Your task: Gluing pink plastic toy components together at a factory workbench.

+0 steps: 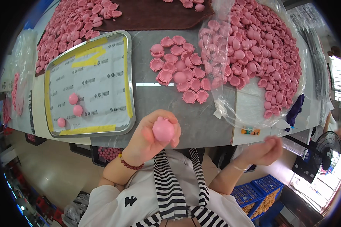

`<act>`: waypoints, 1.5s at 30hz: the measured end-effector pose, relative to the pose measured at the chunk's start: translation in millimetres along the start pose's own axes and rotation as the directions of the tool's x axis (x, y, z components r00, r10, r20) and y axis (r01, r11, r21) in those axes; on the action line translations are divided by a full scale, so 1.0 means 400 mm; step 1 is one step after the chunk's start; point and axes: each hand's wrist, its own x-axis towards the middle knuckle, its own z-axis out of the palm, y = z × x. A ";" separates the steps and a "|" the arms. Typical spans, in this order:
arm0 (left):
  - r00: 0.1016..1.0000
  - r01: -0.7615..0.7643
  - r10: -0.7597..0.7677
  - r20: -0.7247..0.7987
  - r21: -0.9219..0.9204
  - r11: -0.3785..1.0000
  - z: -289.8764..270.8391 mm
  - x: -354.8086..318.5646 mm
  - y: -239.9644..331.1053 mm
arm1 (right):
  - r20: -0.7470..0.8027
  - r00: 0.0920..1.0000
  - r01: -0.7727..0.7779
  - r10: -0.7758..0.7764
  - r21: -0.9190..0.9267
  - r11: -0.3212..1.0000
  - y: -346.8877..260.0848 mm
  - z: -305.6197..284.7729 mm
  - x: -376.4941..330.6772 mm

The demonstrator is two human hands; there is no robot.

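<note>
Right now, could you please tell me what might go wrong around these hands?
The pink ball could slip from the left hand. The three loose balls on the tray might roll if it is bumped. If the right hand catches the clear plastic, pink shells heaped there might spill.

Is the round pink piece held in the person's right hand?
No, the round pink piece is in the left hand, above the beaded bracelet, with the right hand well apart from it.
</note>
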 end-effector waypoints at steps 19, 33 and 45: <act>0.996 -0.084 0.094 -0.011 0.338 0.937 0.051 -0.013 0.022 | 0.031 0.996 -0.058 0.081 -0.459 0.887 0.254 -0.069 0.134; 0.918 -0.361 0.343 0.198 0.776 0.517 0.077 0.005 0.031 | 0.855 0.506 0.318 -0.115 -0.061 0.946 -0.146 0.125 -0.071; 0.915 -0.367 0.323 0.242 0.832 0.415 0.077 0.019 0.007 | 0.840 0.479 -0.489 -0.255 0.497 0.717 -0.270 0.096 -0.059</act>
